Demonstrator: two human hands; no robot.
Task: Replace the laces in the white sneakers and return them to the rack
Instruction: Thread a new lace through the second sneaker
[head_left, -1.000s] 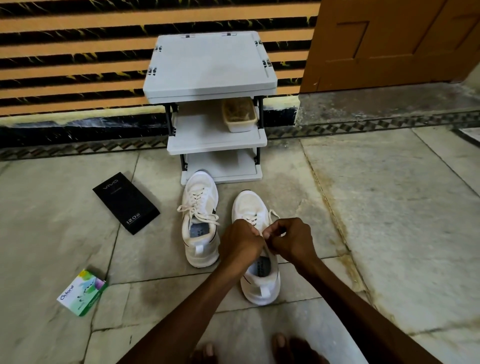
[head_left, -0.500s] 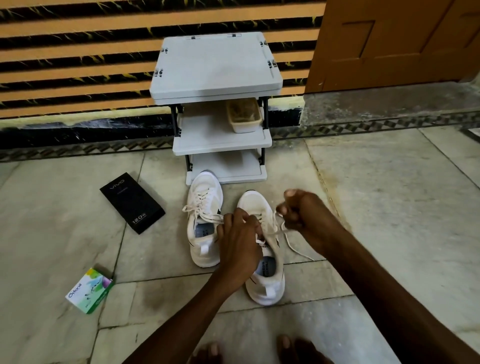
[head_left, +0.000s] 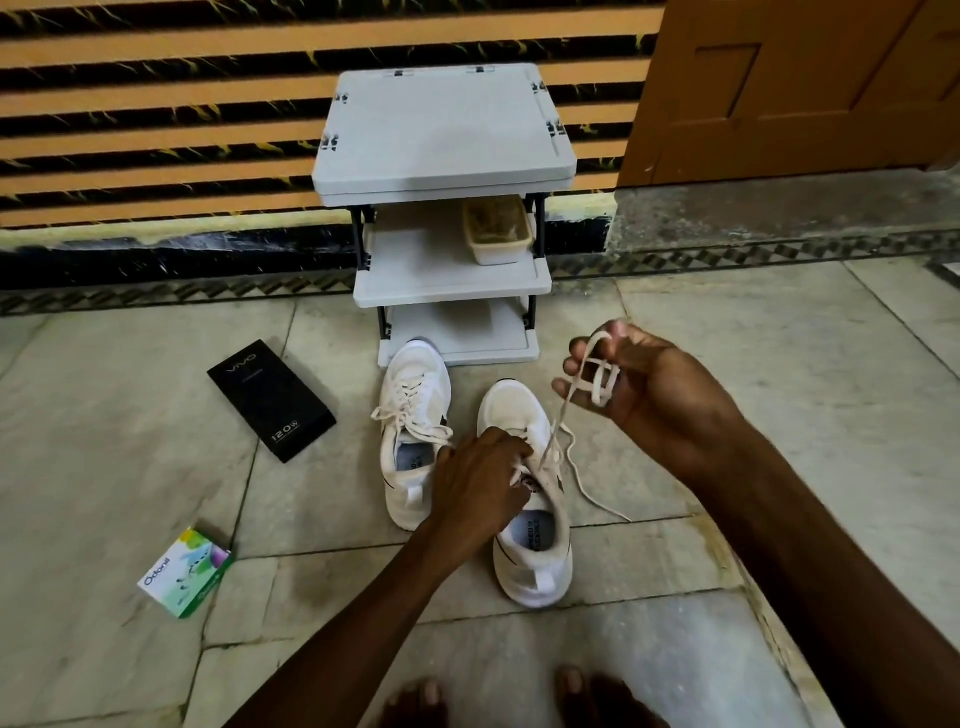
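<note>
Two white sneakers stand on the stone floor in front of a grey rack (head_left: 451, 270). The left sneaker (head_left: 413, 415) is laced, its bow loose. My left hand (head_left: 480, 480) grips the tongue area of the right sneaker (head_left: 532, 551), covering its eyelets. My right hand (head_left: 639, 387) is raised to the right of that shoe and holds the white lace (head_left: 597, 374) looped around its fingers. One strand runs down taut to the shoe; another end trails over the floor at the shoe's right.
A beige tub (head_left: 497, 231) sits on the rack's middle shelf. A black phone box (head_left: 271, 399) and a green-white carton (head_left: 184, 571) lie on the floor at left. A wooden door (head_left: 789, 88) is back right. My bare toes (head_left: 519, 701) show at the bottom edge.
My right hand has lifted up and to the right, drawing the lace out of the right sneaker and gathering it around its fingers. My left hand stays on the shoe.
</note>
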